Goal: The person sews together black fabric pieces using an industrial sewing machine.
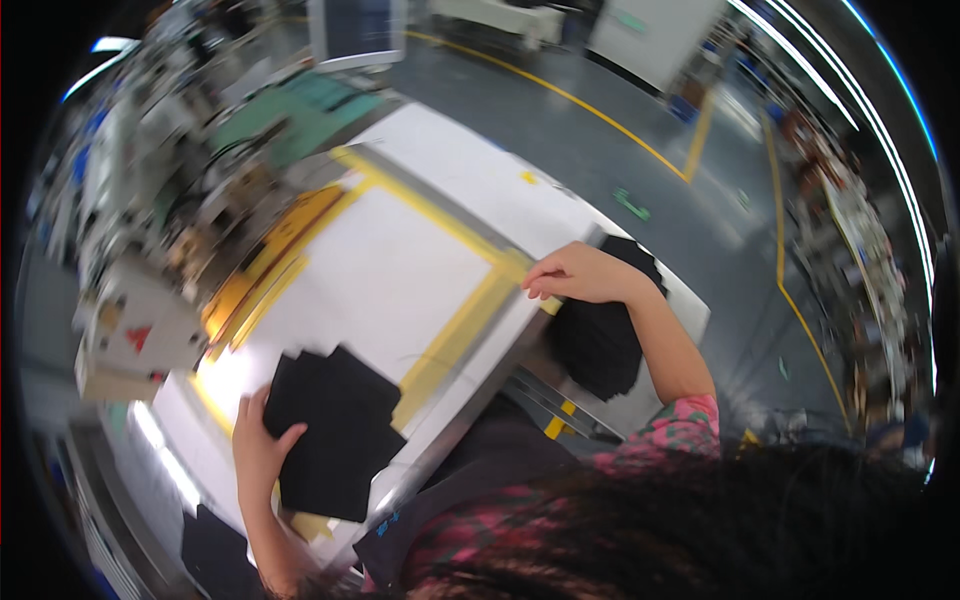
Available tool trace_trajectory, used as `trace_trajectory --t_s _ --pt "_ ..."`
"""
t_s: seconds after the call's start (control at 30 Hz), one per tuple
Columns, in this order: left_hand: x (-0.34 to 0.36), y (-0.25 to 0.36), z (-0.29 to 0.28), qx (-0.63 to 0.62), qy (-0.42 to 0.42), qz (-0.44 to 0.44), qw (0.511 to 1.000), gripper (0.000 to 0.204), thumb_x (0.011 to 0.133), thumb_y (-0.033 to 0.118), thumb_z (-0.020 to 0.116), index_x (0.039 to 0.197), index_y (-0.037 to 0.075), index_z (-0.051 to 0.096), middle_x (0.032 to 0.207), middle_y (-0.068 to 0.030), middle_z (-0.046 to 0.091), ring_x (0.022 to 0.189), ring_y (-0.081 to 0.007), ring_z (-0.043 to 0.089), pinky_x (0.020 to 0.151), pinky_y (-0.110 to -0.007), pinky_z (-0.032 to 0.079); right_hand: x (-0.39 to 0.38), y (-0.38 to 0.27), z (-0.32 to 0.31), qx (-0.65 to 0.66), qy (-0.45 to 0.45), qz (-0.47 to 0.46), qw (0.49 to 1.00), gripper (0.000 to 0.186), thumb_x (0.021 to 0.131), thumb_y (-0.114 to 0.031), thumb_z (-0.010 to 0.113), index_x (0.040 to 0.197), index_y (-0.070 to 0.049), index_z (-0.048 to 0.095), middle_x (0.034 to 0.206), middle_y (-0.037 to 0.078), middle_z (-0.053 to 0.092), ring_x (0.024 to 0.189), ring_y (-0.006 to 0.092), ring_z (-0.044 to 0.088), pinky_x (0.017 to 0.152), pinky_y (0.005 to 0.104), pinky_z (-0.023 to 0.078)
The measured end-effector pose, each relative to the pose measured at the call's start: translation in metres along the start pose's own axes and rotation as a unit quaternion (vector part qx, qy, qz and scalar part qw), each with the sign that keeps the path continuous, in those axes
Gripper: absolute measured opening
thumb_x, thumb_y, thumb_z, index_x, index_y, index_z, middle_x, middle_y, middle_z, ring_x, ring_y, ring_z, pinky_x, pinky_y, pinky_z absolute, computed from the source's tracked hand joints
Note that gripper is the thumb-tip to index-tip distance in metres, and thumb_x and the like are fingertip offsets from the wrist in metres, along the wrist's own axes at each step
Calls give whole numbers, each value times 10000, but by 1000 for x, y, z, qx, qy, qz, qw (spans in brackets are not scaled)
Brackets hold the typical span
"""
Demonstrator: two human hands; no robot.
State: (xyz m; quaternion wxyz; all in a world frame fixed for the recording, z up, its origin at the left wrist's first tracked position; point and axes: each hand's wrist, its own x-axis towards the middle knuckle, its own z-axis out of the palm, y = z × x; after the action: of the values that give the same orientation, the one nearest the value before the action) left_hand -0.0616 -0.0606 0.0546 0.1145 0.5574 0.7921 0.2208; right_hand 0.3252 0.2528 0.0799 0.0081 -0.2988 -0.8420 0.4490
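Observation:
My left hand (262, 445) grips the left edge of black flat pieces (335, 430), stacked with offset corners, over the white work surface (400, 280) edged in yellow tape. My right hand (590, 275) is loosely bent, fingers slightly apart, with nothing visible in them. It hovers by the taped right edge, partly over a second stack of black pieces (595, 345). Directly left of the work surface stands a machine (140, 330) with a yellow guide bar (275, 260) along the surface.
More black pieces (210, 545) lie at lower left. A green mat (270, 125) and a screen (355, 25) are at the back. Beyond the table are a yellow-lined floor (640, 140), a pale cabinet (645, 35) and cluttered racks (840, 230) at right.

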Motion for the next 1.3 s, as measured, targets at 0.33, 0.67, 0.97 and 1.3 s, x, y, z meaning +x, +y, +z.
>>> trace_trajectory --t_s 0.33,0.67,0.97,1.3 --pt "-93 -45 -39 121 170 -79 975 300 799 215 726 1048 68 645 1072 -96 634 986 -304 603 856 -400 481 166 -126 152 -56 -182 -305 933 199 917 -160 579 1014 -30 695 909 103 712 872 217 695 791 303 526" --pt "-193 -186 -105 30 192 -322 927 372 746 179 788 1084 67 682 1051 -101 638 1026 -244 605 923 -347 461 216 -144 220 -92 -61 -425 898 113 874 -103 611 935 -84 704 747 83 619 625 234 590 601 324 463" --pt "-172 -187 -106 57 176 -284 941 160 797 104 730 934 38 680 896 -95 647 878 -240 621 801 -339 477 216 -147 219 -110 -33 -454 884 80 850 -88 636 904 -87 695 695 74 567 612 248 567 587 344 460" --pt "-100 -53 -128 -73 146 -59 985 90 876 76 644 943 17 651 879 -80 666 831 -227 630 770 -309 483 242 -203 263 -118 50 -635 762 594 775 -155 728 1319 -57 510 1235 100 572 1098 269 569 923 382 464"
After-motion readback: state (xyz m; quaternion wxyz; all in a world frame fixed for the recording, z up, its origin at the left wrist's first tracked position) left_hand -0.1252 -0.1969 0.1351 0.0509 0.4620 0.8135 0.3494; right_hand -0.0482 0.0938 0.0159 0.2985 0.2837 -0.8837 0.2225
